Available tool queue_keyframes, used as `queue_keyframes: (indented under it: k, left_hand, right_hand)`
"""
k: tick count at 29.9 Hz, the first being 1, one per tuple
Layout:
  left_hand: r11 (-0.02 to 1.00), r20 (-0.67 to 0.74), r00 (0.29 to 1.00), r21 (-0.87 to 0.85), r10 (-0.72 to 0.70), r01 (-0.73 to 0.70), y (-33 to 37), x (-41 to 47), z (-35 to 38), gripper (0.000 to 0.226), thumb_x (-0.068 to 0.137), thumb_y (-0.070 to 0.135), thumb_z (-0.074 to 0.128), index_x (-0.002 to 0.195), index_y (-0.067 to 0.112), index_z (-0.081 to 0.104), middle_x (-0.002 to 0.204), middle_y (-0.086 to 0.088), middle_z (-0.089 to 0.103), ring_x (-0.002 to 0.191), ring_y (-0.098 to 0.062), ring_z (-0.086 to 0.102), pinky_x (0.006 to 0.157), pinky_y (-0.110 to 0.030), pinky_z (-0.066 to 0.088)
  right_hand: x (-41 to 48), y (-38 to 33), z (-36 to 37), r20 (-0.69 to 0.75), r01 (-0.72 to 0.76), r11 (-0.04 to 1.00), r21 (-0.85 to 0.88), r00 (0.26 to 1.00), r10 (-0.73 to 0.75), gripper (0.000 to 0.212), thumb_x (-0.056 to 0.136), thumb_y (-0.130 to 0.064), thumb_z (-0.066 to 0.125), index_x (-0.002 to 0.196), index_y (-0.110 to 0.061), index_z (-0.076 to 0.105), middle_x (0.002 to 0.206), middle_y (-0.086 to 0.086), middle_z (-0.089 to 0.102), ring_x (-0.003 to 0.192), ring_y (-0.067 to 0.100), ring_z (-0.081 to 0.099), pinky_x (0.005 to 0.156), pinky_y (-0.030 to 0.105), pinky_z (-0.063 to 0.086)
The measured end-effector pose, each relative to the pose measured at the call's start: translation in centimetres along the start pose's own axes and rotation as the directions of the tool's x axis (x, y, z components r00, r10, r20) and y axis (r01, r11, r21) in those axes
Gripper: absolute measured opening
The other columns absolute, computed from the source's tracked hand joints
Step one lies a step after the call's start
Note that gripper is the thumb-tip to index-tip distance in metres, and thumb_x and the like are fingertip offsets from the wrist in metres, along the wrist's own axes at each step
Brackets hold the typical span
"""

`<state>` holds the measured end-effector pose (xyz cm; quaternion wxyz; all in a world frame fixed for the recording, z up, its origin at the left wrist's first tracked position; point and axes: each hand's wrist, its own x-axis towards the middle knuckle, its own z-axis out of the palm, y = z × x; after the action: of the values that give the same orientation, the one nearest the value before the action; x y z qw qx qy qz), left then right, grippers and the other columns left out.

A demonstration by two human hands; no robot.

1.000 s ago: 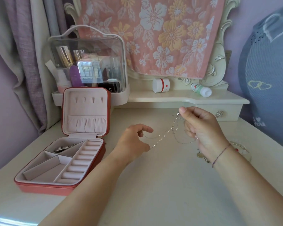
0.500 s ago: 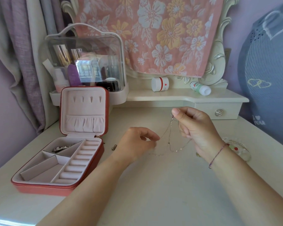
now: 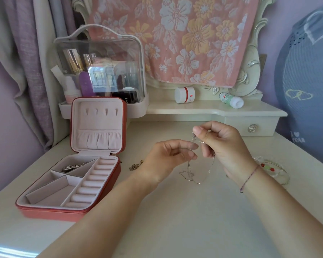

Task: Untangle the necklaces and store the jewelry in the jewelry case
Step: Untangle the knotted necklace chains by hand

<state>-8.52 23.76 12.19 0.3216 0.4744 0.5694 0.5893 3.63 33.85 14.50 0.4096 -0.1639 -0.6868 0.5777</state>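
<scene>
My right hand [image 3: 224,146] pinches a thin silver necklace [image 3: 193,174] between thumb and forefinger, above the middle of the dressing table. The chain hangs in loops down to the tabletop. My left hand [image 3: 166,159] pinches a strand of the same chain just below and to the left. The red jewelry case [image 3: 71,211] lies open at the left, its lid upright, with a silver piece [image 3: 73,167] in a back compartment. A gold chain [image 3: 135,166] lies on the table beside the case, partly hidden by my left hand.
A clear dish [image 3: 274,172] with red and green beads and a bangle sits behind my right wrist. A transparent cosmetics box [image 3: 101,71] stands behind the case. A white jar [image 3: 185,94] and a small bottle [image 3: 231,100] lie on the raised shelf with a drawer [image 3: 252,128].
My left hand has risen to the right and closed on the chain, close to my right hand. The necklace loops have dropped lower toward the table.
</scene>
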Motion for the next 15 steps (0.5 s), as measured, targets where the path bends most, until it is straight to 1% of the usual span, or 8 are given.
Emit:
queue_keyframes:
  k: [2,5,8,11,15]
  left_hand:
    - [1.000,-0.064,0.998,0.012,-0.001,0.002,0.13,0.06,0.03,0.008,0.088,0.014,0.067,0.093,0.016,0.074,0.079,0.003,0.074,0.078,-0.003,0.066,0.075,-0.007,0.045]
    - [0.999,-0.126,0.991,0.019,0.037,-0.035,0.10,0.18,-0.06,0.009,0.088,0.018,0.067,0.087,0.016,0.076,0.080,0.002,0.075,0.077,-0.005,0.063,0.077,-0.009,0.047]
    - [0.998,-0.150,0.987,0.025,0.059,-0.056,0.10,0.05,-0.09,0.012,0.089,0.021,0.065,0.090,0.017,0.076,0.086,0.002,0.075,0.078,-0.005,0.062,0.079,-0.011,0.048]
    - [0.997,-0.165,0.984,0.031,0.071,-0.067,0.07,0.02,-0.10,0.014,0.089,0.021,0.065,0.093,0.014,0.076,0.088,0.003,0.075,0.077,-0.001,0.061,0.076,-0.009,0.047]
    - [0.995,-0.199,0.975,0.044,0.097,-0.090,0.19,0.16,-0.14,0.013,0.091,0.018,0.063,0.091,0.013,0.076,0.084,0.004,0.073,0.076,-0.001,0.060,0.075,-0.009,0.047]
  right_hand:
    - [0.00,-0.04,-0.13,-0.006,0.039,0.999,-0.032,0.999,-0.040,0.017,0.084,-0.024,0.066,0.078,-0.008,0.062,0.042,0.003,0.049,0.040,0.011,0.043,0.043,0.016,0.037]
    - [0.02,-0.12,-0.28,-0.030,0.091,0.993,-0.078,0.995,-0.093,0.015,0.085,-0.023,0.067,0.077,-0.011,0.063,0.043,0.004,0.052,0.043,0.013,0.044,0.046,0.017,0.039]
    - [0.03,-0.06,-0.33,-0.053,0.118,0.987,-0.106,0.991,-0.124,0.015,0.086,-0.022,0.067,0.075,-0.013,0.064,0.044,0.004,0.055,0.045,0.015,0.046,0.049,0.020,0.042]
    - [0.00,0.02,-0.34,-0.063,0.150,0.979,-0.140,0.985,-0.160,0.014,0.086,-0.021,0.067,0.076,-0.013,0.064,0.049,0.009,0.059,0.047,0.015,0.051,0.054,0.024,0.047]
    - [-0.04,0.14,-0.41,-0.078,0.196,0.956,-0.217,0.973,-0.217,0.013,0.087,-0.019,0.068,0.076,-0.012,0.064,0.053,0.009,0.063,0.047,0.014,0.052,0.056,0.023,0.049]
